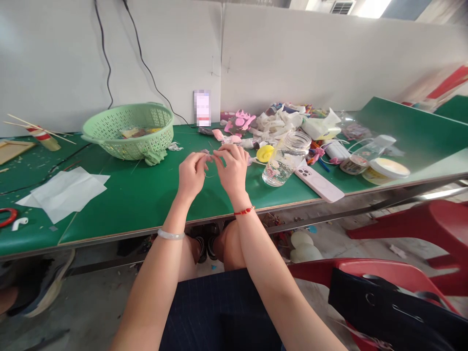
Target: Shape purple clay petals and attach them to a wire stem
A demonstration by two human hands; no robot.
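My left hand (192, 173), above the green table (146, 190), has thumb and fingers pinched together. Close beside it, my right hand (232, 168) pinches too, its fingertips almost meeting the left ones. A small pale bit (207, 152) shows between the fingertips, too small to name. A fine thread-like line (209, 176) curves below them, and a short thin line sticks up above. To the right of my hands lie a yellow round thing (265, 153) and a clear glass jar (280, 168), which leans to one side.
A green plastic basket (127, 126) stands at the back left, near white paper sheets (69, 195). A phone (202, 108) leans on the partition; another phone (320, 184) lies at right. Beyond the jar is a heap of white strips (276, 124). Lidded tubs (385, 170) sit farther right.
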